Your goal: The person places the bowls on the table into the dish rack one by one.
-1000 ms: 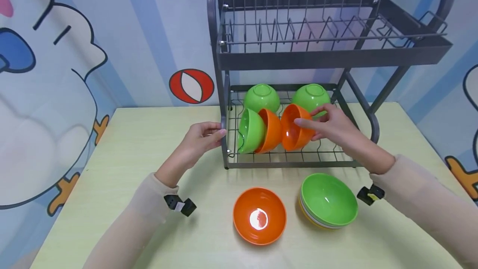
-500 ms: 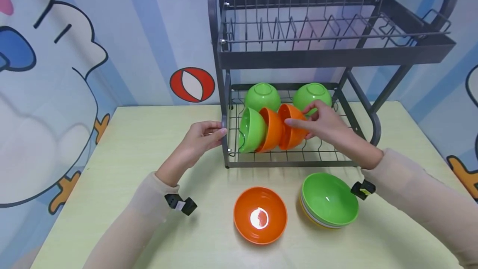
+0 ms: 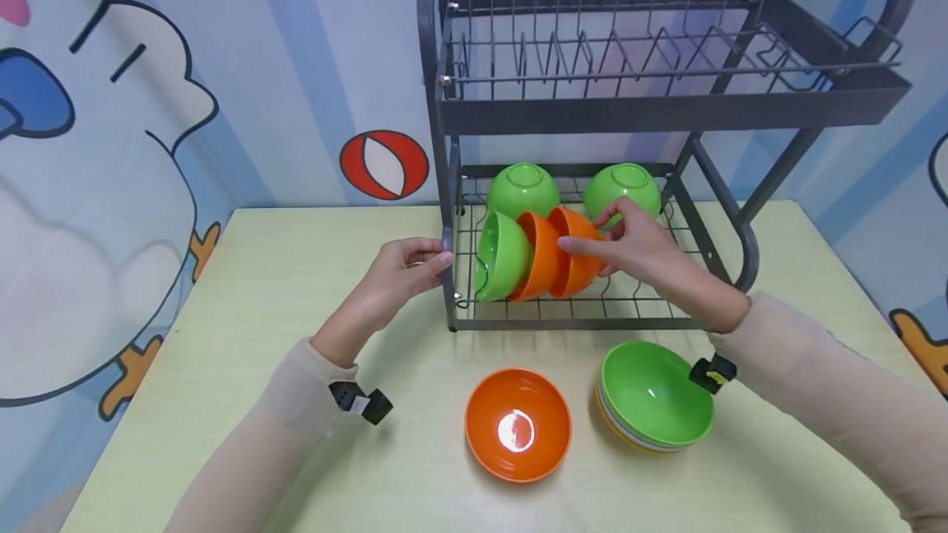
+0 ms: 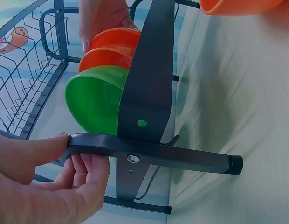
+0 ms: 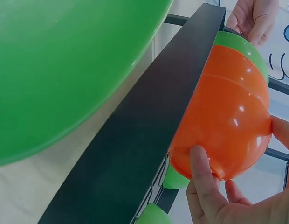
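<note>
In the head view my right hand (image 3: 637, 247) holds an orange bowl (image 3: 576, 271), fingers and thumb at its base and rim. The bowl stands on its side on the lower tier of a dark two-tier dish rack (image 3: 563, 324). Its open side faces left, against a second orange bowl (image 3: 539, 257), which leans into a green bowl (image 3: 505, 257). My left hand (image 3: 396, 280) grips the rack's left front post, thumb in front. In the left wrist view the thumb and fingers wrap the post (image 4: 107, 145). The right wrist view shows fingertips on the orange bowl (image 5: 228, 121).
Behind that row, two green bowls (image 3: 523, 187) lie upside down on the lower tier. In front of the rack, an orange bowl (image 3: 518, 426) sits upright, with a green-topped stack of bowls (image 3: 655, 393) to its right. A patterned wall (image 3: 296, 64) stands behind.
My right hand has moved left with the orange bowl, which has turned and come up against the second orange bowl. My left hand keeps its grip on the rack post.
</note>
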Motion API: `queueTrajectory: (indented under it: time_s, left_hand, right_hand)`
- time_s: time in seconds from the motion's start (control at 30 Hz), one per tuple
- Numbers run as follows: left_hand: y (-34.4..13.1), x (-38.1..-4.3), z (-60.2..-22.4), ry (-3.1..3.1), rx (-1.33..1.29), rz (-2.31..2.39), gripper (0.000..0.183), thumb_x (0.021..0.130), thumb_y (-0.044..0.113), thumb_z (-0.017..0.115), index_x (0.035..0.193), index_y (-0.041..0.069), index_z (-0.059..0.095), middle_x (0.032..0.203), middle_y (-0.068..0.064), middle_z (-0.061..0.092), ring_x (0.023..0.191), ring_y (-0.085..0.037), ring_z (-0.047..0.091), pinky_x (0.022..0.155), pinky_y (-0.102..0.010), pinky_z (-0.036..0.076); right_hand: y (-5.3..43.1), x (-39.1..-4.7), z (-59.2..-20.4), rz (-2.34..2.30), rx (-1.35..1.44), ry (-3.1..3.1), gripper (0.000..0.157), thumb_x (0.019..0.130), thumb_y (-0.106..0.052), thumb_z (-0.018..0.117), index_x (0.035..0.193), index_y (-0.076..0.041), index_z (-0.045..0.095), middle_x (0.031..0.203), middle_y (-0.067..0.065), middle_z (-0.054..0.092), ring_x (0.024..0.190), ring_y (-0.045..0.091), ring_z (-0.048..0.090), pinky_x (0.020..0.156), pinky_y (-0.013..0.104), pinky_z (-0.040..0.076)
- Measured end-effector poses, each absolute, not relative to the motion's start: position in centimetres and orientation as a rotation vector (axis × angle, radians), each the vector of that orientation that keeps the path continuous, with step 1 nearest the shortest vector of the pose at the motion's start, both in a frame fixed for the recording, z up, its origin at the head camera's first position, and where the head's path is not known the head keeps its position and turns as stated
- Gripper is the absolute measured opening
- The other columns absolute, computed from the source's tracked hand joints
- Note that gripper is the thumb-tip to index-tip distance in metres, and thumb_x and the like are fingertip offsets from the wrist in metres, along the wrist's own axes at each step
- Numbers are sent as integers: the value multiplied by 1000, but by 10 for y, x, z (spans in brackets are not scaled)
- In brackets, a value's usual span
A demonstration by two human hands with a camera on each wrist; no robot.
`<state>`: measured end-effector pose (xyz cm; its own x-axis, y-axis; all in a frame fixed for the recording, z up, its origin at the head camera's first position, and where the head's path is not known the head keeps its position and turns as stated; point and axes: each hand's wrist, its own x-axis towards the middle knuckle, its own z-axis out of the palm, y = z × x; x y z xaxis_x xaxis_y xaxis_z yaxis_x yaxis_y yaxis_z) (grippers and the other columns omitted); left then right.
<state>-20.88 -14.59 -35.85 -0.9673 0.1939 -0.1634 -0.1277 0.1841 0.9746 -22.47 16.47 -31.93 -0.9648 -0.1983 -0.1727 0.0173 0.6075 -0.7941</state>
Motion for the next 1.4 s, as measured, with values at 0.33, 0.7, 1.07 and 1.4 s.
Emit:
queueTrajectory:
  time_s: [0.33, 0.7, 1.07, 1.4]
  left_hand:
    - [-145, -210, -359, 2232, 67, 1845, 37, 100, 9, 61, 131, -10, 54, 112, -19, 58, 101, -25, 62, 98, -41, 51]
    - [-146, -210, -361, 2237, 90, 1846, 36, 100, 9, 60, 131, -10, 54, 111, -19, 58, 100, -25, 61, 97, -40, 52]
    - [-145, -210, -362, 2253, 71, 1835, 34, 100, 9, 61, 130, -8, 56, 114, -19, 58, 103, -27, 61, 94, -37, 54]
    - [-148, -211, -365, 2259, 79, 1826, 38, 100, 12, 63, 132, -6, 55, 117, -19, 59, 107, -28, 62, 95, -36, 53]
  right_hand:
    - [162, -225, -321, -1368, -137, 2505, 75, 87, -47, 75, 130, 2, 38, 102, 20, 54, 71, 25, 68, 70, 29, 60]
    - [164, -226, -325, -1405, -155, 2472, 71, 90, -45, 72, 129, 3, 35, 102, 20, 52, 69, 24, 69, 70, 30, 60]
    - [165, -226, -327, -1407, -164, 2449, 71, 92, -44, 70, 129, 3, 33, 102, 21, 53, 70, 24, 68, 70, 29, 60]
    - [166, -226, -325, -1403, -147, 2429, 74, 91, -45, 71, 131, 3, 31, 105, 21, 50, 71, 23, 69, 73, 32, 61]
